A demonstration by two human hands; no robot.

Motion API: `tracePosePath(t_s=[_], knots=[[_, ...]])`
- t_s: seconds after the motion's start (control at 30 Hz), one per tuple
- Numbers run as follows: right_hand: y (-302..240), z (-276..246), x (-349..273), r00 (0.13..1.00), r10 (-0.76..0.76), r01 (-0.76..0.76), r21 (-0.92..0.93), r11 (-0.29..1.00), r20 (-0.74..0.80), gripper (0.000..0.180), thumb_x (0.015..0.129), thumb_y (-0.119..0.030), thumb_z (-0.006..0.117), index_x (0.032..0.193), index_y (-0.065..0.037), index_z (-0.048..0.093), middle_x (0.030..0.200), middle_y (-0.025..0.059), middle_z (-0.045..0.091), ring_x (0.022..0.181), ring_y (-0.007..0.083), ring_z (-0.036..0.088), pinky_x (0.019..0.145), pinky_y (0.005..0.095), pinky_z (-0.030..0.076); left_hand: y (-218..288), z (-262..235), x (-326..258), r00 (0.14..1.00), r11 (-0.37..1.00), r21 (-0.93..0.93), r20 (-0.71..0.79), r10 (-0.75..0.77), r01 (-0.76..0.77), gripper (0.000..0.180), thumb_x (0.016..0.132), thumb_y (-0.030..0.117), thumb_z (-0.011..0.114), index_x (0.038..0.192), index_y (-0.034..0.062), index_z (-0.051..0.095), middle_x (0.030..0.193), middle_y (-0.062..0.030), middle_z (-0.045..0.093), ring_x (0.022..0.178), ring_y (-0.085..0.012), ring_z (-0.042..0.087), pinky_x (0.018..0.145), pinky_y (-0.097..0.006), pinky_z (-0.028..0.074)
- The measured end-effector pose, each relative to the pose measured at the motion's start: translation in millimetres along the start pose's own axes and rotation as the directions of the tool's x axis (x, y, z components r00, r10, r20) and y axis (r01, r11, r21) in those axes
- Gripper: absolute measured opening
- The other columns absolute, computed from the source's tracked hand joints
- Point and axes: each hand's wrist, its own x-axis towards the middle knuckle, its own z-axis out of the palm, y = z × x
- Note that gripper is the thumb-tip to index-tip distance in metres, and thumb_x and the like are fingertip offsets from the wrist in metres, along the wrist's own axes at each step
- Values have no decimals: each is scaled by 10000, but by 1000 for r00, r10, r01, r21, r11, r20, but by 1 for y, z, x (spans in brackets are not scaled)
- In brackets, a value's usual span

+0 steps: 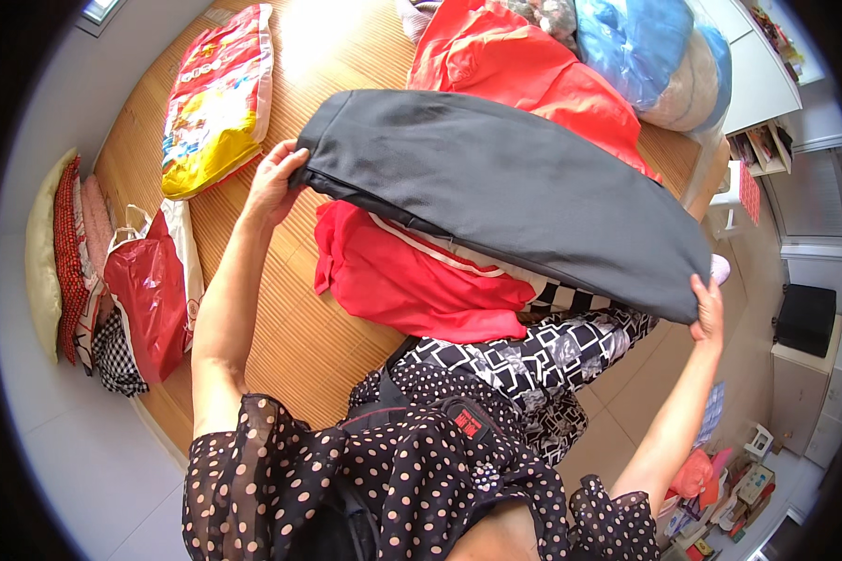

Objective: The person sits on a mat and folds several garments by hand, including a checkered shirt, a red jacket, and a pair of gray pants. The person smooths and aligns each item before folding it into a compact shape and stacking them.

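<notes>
A pair of dark grey trousers (505, 187), folded lengthwise, is stretched between my two hands. My left hand (274, 182) grips the trousers at the wide waistband end. At the narrower leg end, my right hand (707, 313) pinches the lower corner. Beneath the trousers, nearer to me, lies a crumpled red garment (402, 280) with a pale edge, partly covered. Beyond them a coral-red cloth (524, 75) is spread out, its near part hidden by the trousers.
Around me are a ribbed wooden-brown surface (281, 327), a red and yellow plastic package (217, 103), a red bag (150, 299), stacked cushions (65, 252) and a blue-and-clear bundled bag (650, 61). A white stool (734, 201) stands at right, past the surface's edge.
</notes>
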Motion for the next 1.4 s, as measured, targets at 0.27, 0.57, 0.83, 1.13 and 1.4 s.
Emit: tracePosePath(t_s=[0.27, 0.57, 0.83, 1.13, 1.4], knots=[[-7, -74, -27, 983, 165, -176, -169, 970, -77, 334, 846, -116, 611, 1147, 9, 538, 1030, 93, 626, 912, 166, 604, 800, 292, 488, -43, 28, -64, 975, 987, -31, 159, -154, 161, 534, 840, 47, 584, 1325, 34, 360, 1162, -103, 571, 1019, -181, 583, 894, -326, 474], [-149, 138, -63, 947, -243, 230, 82, 970, 209, 421, 827, -99, 560, 1200, 75, 473, 1094, 138, 589, 963, 189, 599, 868, 299, 469, -51, 8, -54, 924, 912, -216, 241, -296, 348, 554, 925, 455, 449, 1298, 47, 419, 1176, -94, 579, 1044, -178, 573, 925, -346, 452], [-117, 348, -69, 684, -271, 390, -26, 920, 678, 406, 831, -164, 657, 1165, 39, 548, 984, 110, 633, 880, 135, 601, 775, 250, 485, -37, 25, -44, 898, 891, -225, 298, -322, 394, 772, 884, 635, 341, 1336, 11, 369, 1251, -121, 542, 1124, -208, 537, 975, -357, 413], [28, 221, -38, 992, 99, -87, -139, 986, 82, 436, 814, -179, 679, 1163, 31, 524, 1056, 98, 608, 912, 154, 590, 747, 297, 502, -39, 24, -29, 886, 900, 66, 159, -436, 431, 583, 858, 484, 556, 1237, 47, 487, 1167, -93, 584, 1016, -180, 575, 879, -347, 477], [21, 231, -46, 901, 121, -228, 216, 949, 417, 434, 786, -136, 661, 1152, 49, 519, 1086, 110, 597, 980, 190, 568, 890, 319, 439, -25, 50, -37, 859, 897, 208, 267, -437, 391, 559, 764, 276, 729, 1213, 27, 508, 1113, -81, 607, 974, -168, 603, 867, -305, 489]])
